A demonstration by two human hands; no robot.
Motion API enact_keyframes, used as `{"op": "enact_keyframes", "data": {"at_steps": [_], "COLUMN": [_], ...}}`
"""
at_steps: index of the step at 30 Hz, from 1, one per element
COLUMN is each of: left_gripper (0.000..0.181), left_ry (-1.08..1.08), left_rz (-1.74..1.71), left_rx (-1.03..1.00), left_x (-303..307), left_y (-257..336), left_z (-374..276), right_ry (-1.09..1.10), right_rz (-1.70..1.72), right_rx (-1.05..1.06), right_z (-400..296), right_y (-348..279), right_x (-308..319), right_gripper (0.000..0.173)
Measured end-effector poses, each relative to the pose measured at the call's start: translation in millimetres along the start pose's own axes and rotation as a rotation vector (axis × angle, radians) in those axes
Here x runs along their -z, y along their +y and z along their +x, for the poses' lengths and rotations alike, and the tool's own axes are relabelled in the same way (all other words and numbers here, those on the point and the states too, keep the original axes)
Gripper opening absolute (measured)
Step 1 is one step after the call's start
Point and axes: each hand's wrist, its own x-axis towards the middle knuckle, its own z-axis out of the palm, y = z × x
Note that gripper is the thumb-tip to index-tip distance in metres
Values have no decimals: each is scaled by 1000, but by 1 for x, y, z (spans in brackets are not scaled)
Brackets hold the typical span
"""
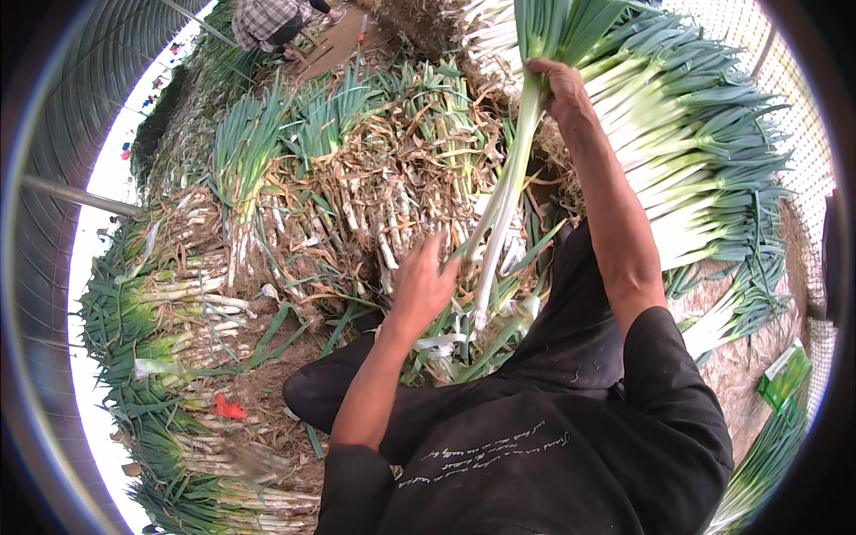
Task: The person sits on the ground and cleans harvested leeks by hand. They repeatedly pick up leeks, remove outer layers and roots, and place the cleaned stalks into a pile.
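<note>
My right hand [560, 85] grips a couple of long green onions [509, 194] where the white stems turn to green leaves. Their stems slant down towards my lap, and the root ends hang above loose trimmings [461, 348]. Close to the left of the stems is my left hand [424, 287], slightly blurred, its fingers stretched and apart with nothing seen in them. Ahead lies a heap of untrimmed green onions [394, 180] with dry brown leaves and roots. On the right, clean white-stemmed green onions [675, 160] are stacked in a row, leaves outward.
More rooty bundles [167, 294] line the left side. A red scrap [229, 406] lies among them. Another person [267, 23] sits at the top left near a red-handled tool [362, 30]. A green packet [786, 376] is at the right, by the mesh wall [792, 120].
</note>
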Motion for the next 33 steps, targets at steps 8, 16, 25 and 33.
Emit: {"op": "enact_keyframes", "data": {"at_steps": [8,16,25,33], "left_gripper": [44,38,17,22], "left_ry": [72,-123,55,144], "left_rz": [-365,-1066,-793,-471], "left_rx": [62,83,249,202], "left_x": [-11,-11,-9,-10], "left_y": [57,17,17,35], "left_z": [82,83,74,69], "right_ry": [-211,-316,-394,-246], "right_rz": [79,175,131,17], "right_rx": [81,-160,-191,-95], "right_z": [-27,-23,-28,-39], "right_y": [12,33,49,48], "right_x": [-39,-34,-44,-51], "right_gripper": [23,12,14,16]}}
